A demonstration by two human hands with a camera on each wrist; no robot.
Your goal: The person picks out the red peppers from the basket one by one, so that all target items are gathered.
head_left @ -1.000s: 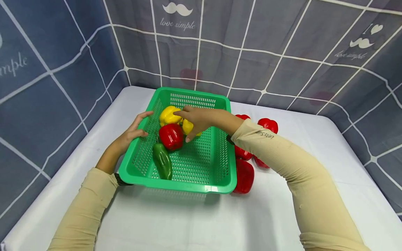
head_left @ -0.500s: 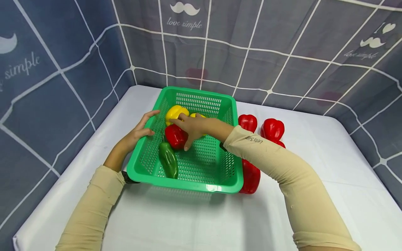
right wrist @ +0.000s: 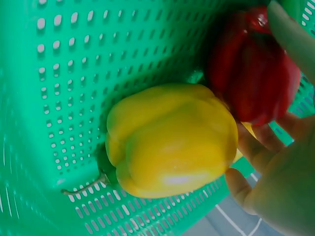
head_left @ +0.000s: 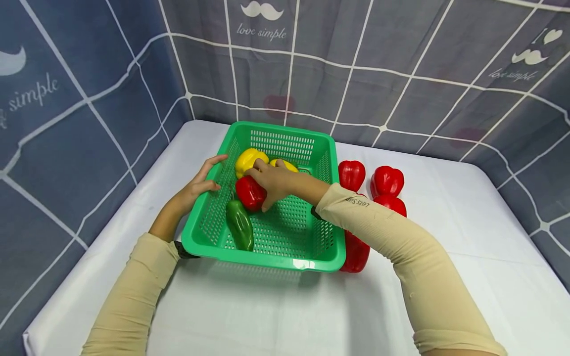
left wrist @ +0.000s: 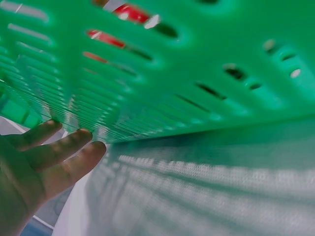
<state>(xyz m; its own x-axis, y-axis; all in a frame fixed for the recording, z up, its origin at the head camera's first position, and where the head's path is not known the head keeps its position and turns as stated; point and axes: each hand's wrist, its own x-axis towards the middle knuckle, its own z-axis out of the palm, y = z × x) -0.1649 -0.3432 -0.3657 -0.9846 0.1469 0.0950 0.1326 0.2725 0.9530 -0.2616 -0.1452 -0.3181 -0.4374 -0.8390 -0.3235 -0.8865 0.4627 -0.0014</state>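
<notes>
A green plastic basket [head_left: 271, 261] sits on the white-covered table. My left hand [head_left: 190, 193] holds its left rim, thumb and index finger over the edge. In the left wrist view, the other left fingers [left wrist: 74, 162] touch the outer wall. Inside the basket my right hand [head_left: 277, 184] grips a red bell pepper [head_left: 249, 193], with the thumb on one side and fingers on the other. Yellow bell peppers [head_left: 251, 159] lie behind it; one [right wrist: 172, 140], with a green stem, is large in the right wrist view. A long green pepper [head_left: 239, 225] lies nearer me.
To the right of the basket, several red bell peppers [head_left: 386, 181] rest on the table [head_left: 445, 217]; my right sleeve [head_left: 392, 237] hides some of them. A grey curtain [head_left: 338, 29] with white lines stands behind and beside the table.
My right hand has come down from above the yellow peppers onto the red bell pepper and taken hold of it. The left hand stays on the rim. The head view has shifted slightly.
</notes>
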